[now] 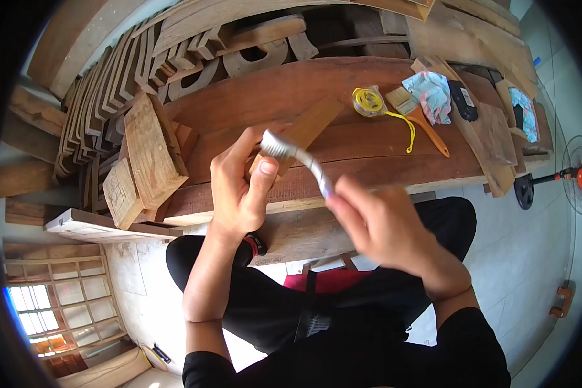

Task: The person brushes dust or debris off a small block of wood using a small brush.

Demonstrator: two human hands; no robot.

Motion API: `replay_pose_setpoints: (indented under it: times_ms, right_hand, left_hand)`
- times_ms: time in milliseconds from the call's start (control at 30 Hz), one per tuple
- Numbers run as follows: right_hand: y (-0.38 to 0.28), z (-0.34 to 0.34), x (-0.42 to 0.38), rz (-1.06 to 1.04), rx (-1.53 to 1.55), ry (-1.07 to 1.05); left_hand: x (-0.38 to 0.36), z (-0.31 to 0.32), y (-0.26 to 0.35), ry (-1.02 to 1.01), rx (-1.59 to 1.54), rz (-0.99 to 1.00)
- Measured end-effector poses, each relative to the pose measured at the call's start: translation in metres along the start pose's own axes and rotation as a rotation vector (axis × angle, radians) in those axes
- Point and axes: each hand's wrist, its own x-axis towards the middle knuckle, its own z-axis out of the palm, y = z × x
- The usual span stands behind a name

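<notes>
My left hand [242, 178] is closed round one end of a flat brown wood piece [313, 126], which slants up to the right above the reddish plank bench [233, 97]. In my right hand [385, 223] is the handle of a white and purple toothbrush [313, 169]. The toothbrush's bristled head is at the near end of the wood piece, beside my left thumb. My right hand is slightly blurred.
Wood blocks [152, 152] stand at the bench's left. On the right lie a yellow tape measure [368, 101], a paintbrush [427, 129], a patterned cloth [430, 94] and a black object [463, 100]. Cut boards line the back; a fan [572, 174] stands far right.
</notes>
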Motion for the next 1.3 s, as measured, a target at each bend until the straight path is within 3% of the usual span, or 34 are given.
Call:
replay_pose_setpoints:
  times_ms: [33, 67, 100, 167, 233, 300, 333, 367, 433, 500, 633, 700, 767, 800, 933, 1067, 1133, 1200, 1233, 1300]
  right_hand:
    - [0.016, 0.001, 0.010, 0.062, -0.031, 0.018]
    - [0.042, 0.010, 0.021, 0.084, -0.113, 0.168]
    - [0.050, 0.005, 0.035, 0.177, -0.176, 0.146]
    - [0.030, -0.002, 0.016, 0.134, -0.153, 0.101]
    - [0.006, -0.002, 0.002, -0.055, 0.110, -0.014]
    - [0.027, 0.007, 0.018, 0.076, 0.022, 0.060]
    - [0.044, 0.005, 0.032, 0.305, -0.079, 0.033]
    - [0.062, 0.005, 0.036, 0.251, -0.132, 0.108]
    - [0.024, -0.007, 0.019, 0.183, -0.106, 0.078]
    - [-0.001, -0.007, 0.003, 0.041, 0.127, -0.036]
    - [0.050, 0.002, 0.034, 0.293, -0.119, 0.045]
    - [0.032, -0.001, 0.018, 0.187, -0.109, 0.103]
    - [-0.005, -0.006, 0.000, -0.008, 0.152, -0.038]
    - [-0.012, -0.007, -0.002, -0.008, 0.145, -0.085]
    - [0.046, 0.000, 0.034, 0.271, -0.093, 0.070]
    - [-0.016, -0.011, -0.007, 0.014, 0.116, -0.077]
    - [0.004, -0.007, 0.006, 0.169, 0.040, -0.032]
    - [0.035, -0.004, 0.033, 0.273, -0.086, 0.046]
    - [0.036, -0.005, 0.033, 0.270, -0.100, 0.061]
    - [0.002, -0.009, 0.005, 0.199, 0.047, -0.036]
  left_hand:
    - [0.002, 0.000, 0.000, 0.012, -0.001, -0.015]
    - [0.002, 0.001, 0.001, 0.028, -0.002, -0.038]
    - [0.002, 0.000, 0.002, 0.032, 0.002, -0.039]
    - [0.003, 0.000, 0.002, 0.038, 0.010, -0.041]
    - [0.001, -0.001, 0.006, 0.014, 0.022, -0.030]
    - [0.001, -0.001, 0.004, 0.029, 0.028, -0.088]
    - [0.001, -0.001, 0.004, 0.039, 0.032, -0.113]
    - [0.000, -0.001, 0.005, 0.026, 0.013, -0.104]
    - [0.003, 0.000, 0.008, 0.027, -0.021, -0.076]
    - [-0.002, 0.003, 0.004, 0.036, -0.015, -0.031]
    - [-0.001, 0.002, 0.009, 0.003, -0.020, -0.064]
    - [0.002, 0.001, 0.004, 0.013, -0.009, -0.012]
    - [0.000, 0.001, 0.003, 0.036, -0.025, -0.038]
    - [-0.003, 0.001, 0.004, 0.026, -0.034, -0.055]
    - [0.001, 0.000, 0.004, 0.059, -0.039, -0.090]
    - [0.001, -0.001, -0.005, 0.058, -0.049, -0.038]
    - [0.005, 0.004, -0.013, 0.091, -0.066, 0.054]
    - [0.004, -0.002, -0.007, 0.055, -0.060, -0.062]
    - [0.002, -0.004, -0.002, 0.041, -0.059, -0.122]
    - [0.003, -0.005, -0.004, 0.053, -0.039, -0.051]
